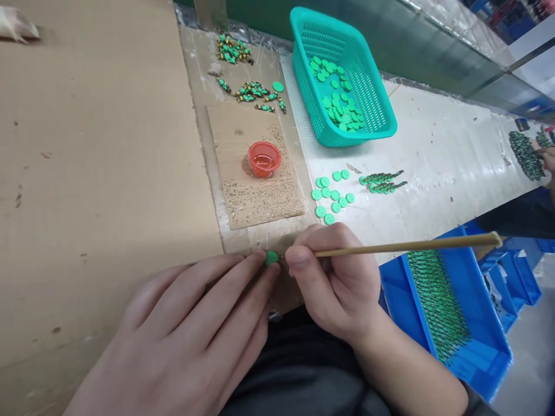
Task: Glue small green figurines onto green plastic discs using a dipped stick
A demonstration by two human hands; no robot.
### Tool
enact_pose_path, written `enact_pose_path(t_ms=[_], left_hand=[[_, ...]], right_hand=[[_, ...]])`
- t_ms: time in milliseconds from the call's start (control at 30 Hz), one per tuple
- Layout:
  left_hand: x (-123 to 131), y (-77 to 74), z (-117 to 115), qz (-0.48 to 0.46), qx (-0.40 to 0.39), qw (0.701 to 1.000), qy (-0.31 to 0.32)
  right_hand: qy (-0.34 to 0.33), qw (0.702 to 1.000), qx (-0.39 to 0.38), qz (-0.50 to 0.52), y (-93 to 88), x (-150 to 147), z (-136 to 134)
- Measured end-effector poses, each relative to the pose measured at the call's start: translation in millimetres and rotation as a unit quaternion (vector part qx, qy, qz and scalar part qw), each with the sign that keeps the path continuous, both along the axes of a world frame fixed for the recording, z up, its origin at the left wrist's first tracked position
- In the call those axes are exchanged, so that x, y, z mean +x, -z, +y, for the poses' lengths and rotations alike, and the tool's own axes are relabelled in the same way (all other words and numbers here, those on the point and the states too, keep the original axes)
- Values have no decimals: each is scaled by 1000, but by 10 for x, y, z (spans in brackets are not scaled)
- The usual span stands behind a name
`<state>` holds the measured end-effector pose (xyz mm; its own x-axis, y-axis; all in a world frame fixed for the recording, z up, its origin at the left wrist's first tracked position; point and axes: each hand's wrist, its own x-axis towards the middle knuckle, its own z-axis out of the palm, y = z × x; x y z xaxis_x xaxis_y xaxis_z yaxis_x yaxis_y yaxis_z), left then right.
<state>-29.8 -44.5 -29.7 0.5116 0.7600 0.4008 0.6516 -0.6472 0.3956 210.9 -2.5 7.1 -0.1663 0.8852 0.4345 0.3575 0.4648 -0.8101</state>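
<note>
My left hand (pixel 195 323) is closed at the fingertips on a small green disc (pixel 272 257) at the table's near edge. My right hand (pixel 336 274) grips a thin wooden stick (pixel 403 247) like a pen; its tapered end points at the disc, and its thick end sticks out to the right. Whether the stick's tip touches the disc, I cannot tell. Just beyond my hands, several loose green discs (pixel 335 195), some showing two small holes, lie on the white surface. A red cup (pixel 264 159) with some liquid stands on a speckled cardboard piece (pixel 260 202).
A teal basket (pixel 299 75) holds more green discs. Small green, yellow and dark figures (pixel 254 91) lie at the back. Two rows of overlapping pieces (pixel 384 182) sit to the right. Below the table, a blue bin (pixel 485 352) holds green items. Another person's hand (pixel 548 159) shows far right.
</note>
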Motion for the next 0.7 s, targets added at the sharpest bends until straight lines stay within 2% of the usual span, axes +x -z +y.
enact_pose_path(t_ms=[300, 500, 700], left_hand=[[-31, -20, -47, 5, -28, 999, 36], [-47, 56, -53, -1, -15, 999, 41], [-12, -2, -60, 10, -22, 999, 35]], right_hand=[[-9, 1000, 2, -28, 37, -26, -10], [-6, 999, 8, -31, 40, -29, -15], [-10, 999, 5, -49, 27, -31, -22]])
